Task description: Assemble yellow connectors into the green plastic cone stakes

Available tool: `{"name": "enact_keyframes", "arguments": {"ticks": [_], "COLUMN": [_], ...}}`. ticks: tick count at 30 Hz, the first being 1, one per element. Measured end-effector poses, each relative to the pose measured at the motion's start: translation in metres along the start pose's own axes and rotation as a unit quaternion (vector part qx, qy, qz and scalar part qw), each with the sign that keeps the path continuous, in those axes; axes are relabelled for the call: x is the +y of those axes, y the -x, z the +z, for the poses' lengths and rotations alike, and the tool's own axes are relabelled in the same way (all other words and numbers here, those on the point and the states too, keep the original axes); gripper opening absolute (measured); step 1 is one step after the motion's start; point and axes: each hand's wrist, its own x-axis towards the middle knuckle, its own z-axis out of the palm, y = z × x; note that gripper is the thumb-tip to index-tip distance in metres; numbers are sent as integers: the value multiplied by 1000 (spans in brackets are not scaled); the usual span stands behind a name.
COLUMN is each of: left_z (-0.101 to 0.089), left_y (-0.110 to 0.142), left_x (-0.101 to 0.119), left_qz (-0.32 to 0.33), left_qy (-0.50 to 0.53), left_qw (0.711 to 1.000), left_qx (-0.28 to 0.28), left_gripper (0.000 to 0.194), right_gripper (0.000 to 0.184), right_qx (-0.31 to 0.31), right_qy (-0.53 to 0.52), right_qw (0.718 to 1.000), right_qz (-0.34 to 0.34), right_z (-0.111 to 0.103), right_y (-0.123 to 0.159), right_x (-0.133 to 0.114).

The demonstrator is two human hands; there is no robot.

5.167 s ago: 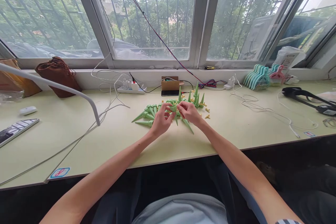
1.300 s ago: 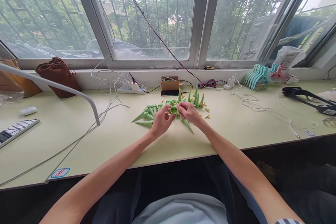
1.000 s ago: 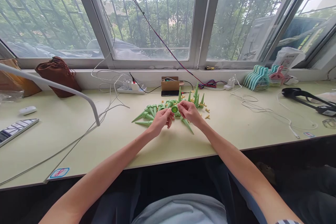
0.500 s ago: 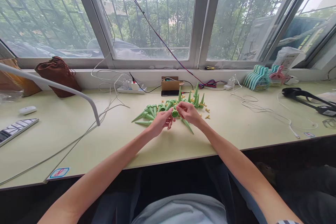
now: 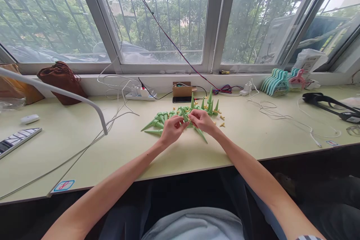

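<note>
My left hand (image 5: 172,130) is closed around a green plant watering spike (image 5: 184,115), its pointed end tilted up and away. The fingertips of my right hand (image 5: 203,121) are pinched against the side of that spike, on what looks like a small yellow valve, mostly hidden by the fingers. Left of my hands, several green spikes (image 5: 150,125) lie in a fan on the desk. Others stand upright behind my right hand, among them a tall spike (image 5: 210,100). Loose yellow valves (image 5: 222,124) lie to the right of my right hand.
On the desk (image 5: 247,135), a small cardboard box (image 5: 181,90) and a phone (image 5: 183,99) stand behind the pile. A power strip (image 5: 140,96) and white cables are at back left, a brown pouch (image 5: 62,84) farther left. Clothes hangers (image 5: 277,82) and black glasses (image 5: 332,107) are right.
My left hand has turned the spike: its round open end faced me before, and now its pointed end shows, tilted upward. My right hand has stayed almost in place.
</note>
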Motion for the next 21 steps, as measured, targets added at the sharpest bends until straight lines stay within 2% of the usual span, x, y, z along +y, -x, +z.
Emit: {"name": "enact_keyframes", "arguments": {"ticks": [6,9,12,16,19,21], "left_z": [-1,-1,1,2,1,0], "left_y": [0,0,0,0,-3,-5], "left_x": [-7,-7,-4,1,4,6], "left_qz": [109,117,62,-39,-122,-182], "left_qy": [-69,-70,-55,4,83,144], "left_qw": [991,990,996,999,989,972], "left_qx": [26,29,22,15,6,-23], "left_gripper": [24,20,17,29,33,43], "right_gripper": [33,34,35,36,36,36], "right_qx": [-6,6,25,51,63,62], "right_qy": [1,5,7,-11,-29,-30], "right_qw": [1000,1000,1000,999,998,997], "right_qz": [15,17,12,4,-7,-19], "right_z": [0,1,2,2,1,1], "right_y": [0,0,-1,-3,-3,-3], "right_x": [-2,-1,1,5,6,6]}}
